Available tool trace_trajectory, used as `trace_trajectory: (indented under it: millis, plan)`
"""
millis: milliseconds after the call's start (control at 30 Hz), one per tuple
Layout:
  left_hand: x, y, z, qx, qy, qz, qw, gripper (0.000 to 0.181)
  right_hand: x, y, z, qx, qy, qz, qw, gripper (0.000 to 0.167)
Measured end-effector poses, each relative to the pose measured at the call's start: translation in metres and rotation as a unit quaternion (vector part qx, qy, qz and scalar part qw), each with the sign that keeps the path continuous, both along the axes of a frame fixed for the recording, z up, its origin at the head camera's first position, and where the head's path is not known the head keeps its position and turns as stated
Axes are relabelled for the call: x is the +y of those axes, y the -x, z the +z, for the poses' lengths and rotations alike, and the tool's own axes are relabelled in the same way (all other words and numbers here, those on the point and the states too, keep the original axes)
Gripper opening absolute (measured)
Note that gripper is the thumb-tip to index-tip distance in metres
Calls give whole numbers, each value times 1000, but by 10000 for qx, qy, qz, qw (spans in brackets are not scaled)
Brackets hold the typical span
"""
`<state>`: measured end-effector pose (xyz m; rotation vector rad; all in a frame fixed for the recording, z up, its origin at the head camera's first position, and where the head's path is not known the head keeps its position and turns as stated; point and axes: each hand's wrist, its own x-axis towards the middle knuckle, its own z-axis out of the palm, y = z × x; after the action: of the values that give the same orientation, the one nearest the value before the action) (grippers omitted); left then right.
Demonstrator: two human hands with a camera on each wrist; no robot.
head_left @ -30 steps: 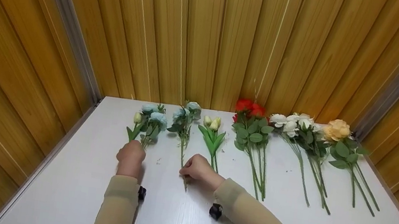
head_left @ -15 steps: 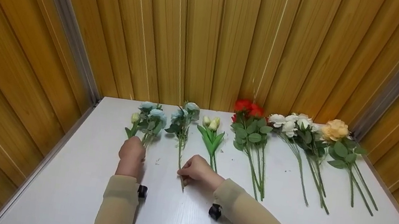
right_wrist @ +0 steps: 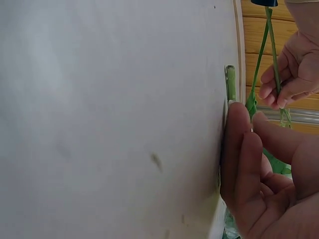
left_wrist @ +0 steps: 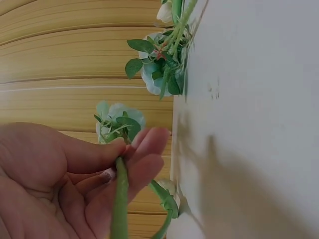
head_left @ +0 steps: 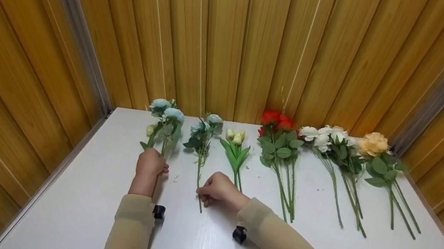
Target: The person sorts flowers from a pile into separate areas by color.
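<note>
My left hand (head_left: 150,166) pinches the green stem (left_wrist: 119,199) of a light-blue artificial flower spray (head_left: 174,114) between thumb and fingers. Its blooms stand raised at the table's back left, against the panelled wall. A pale tulip (head_left: 150,130) lies behind that hand, its stem partly hidden. With its fingertips, my right hand (head_left: 220,188) pinches the lower stem (head_left: 199,171) of a second light-blue flower spray (head_left: 214,119), which lies along the table. The cut end (right_wrist: 231,82) of this stem pokes past the fingers in the right wrist view.
To the right lie pale yellow tulips (head_left: 238,137), red flowers (head_left: 271,117), white flowers (head_left: 323,142) and a peach flower (head_left: 373,144), stems toward the person. The white table (head_left: 189,244) is bounded by wood-patterned walls (head_left: 223,47). Small green scraps (head_left: 176,178) dot its surface.
The left hand has lifted its blue flower spray, whose blooms have risen and shifted slightly left. The right hand stays nearly in place, and its stem's lower end has shifted a little left.
</note>
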<state>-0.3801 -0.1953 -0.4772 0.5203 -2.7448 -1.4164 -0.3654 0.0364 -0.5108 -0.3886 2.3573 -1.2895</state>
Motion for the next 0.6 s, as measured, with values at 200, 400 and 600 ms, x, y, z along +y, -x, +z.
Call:
trace_trajectory:
  millis: [200,400,600]
  plan:
    - [7,1,6,139,-1006,-35,9948,25,-4,0,2,12,177,-43,9998,24]
    - [22,4,8,412,-1895,-216,9808,28,-13,-3,8,418,410,45,9983,21]
    - [40,5,8,624,-2255,-351,9716,24,-20,-9,11,356,1031,9,9940,26]
